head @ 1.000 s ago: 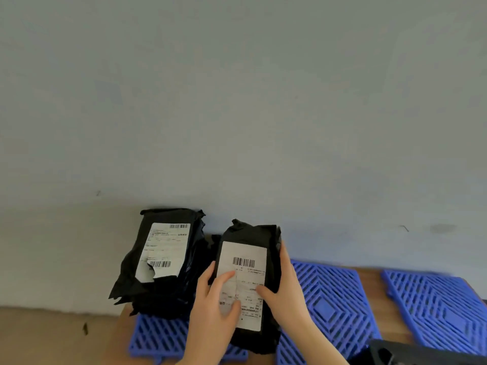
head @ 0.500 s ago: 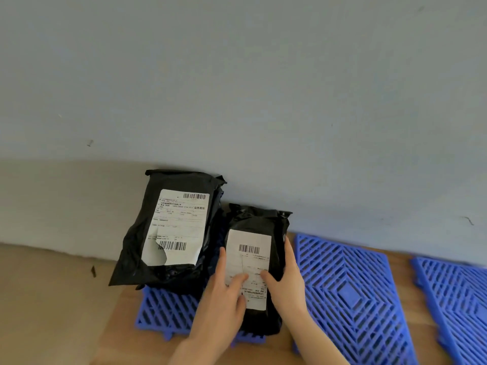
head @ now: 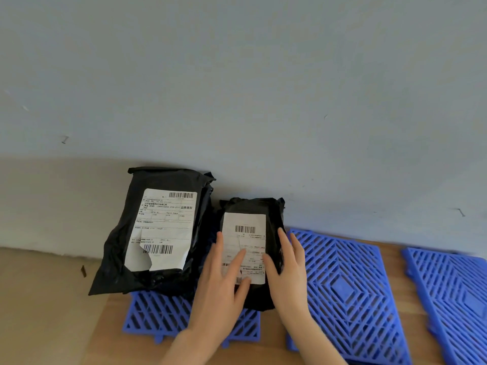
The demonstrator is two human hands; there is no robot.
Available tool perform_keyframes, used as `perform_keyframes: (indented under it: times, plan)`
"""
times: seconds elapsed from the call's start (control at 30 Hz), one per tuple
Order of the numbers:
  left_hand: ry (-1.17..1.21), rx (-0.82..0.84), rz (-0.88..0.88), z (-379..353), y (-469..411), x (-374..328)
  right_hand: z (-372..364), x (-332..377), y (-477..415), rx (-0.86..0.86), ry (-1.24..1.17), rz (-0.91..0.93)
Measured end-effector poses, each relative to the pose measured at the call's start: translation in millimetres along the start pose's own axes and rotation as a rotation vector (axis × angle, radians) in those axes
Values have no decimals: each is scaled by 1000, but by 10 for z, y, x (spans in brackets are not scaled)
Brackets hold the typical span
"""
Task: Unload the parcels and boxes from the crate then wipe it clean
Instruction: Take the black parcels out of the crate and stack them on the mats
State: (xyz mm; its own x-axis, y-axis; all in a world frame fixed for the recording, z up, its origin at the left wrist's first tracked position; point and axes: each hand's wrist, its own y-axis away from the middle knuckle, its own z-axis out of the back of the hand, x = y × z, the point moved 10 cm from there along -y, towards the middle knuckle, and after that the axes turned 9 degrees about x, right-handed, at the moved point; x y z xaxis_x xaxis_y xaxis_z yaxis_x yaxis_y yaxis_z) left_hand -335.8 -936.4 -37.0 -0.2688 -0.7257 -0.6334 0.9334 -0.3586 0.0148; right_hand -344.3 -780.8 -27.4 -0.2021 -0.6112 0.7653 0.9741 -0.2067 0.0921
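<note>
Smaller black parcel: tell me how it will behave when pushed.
The smaller parcel probably flexes: its film is wrinkled. Propped upright against the wall, it may tip forward. Smooth film likely slides on the blue grid tile.

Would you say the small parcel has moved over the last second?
Yes: the small parcel has sunk back toward the wall; its top, earlier almost level with that of the large parcel, now sits lower.
</note>
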Motion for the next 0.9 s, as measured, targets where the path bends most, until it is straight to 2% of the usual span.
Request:
perform_keyframes:
  times: [0.13, 0.2, 0.27, 0.43, 0.63, 0.9]
  plan:
    - [-103, -146, -93, 45, 438, -65, 35, 122, 582, -133, 198, 190]
    - [-193, -130, -141, -47, 600, -86, -64, 126, 745, -131, 288, 252]
    - [-306, -66, -138, -173, 680, -56, -249, 114, 815, -56, 383, 288]
    - [-365, 195, -44, -430, 622, 64, -451, -74, 727, 72, 455, 217]
    - [-349, 196, -33, -401, 429, 30, -383, -87, 472, 112, 501, 198]
    - [-383, 237, 1, -366, 294, 3, -350, -98, 311, 296, 624, 205]
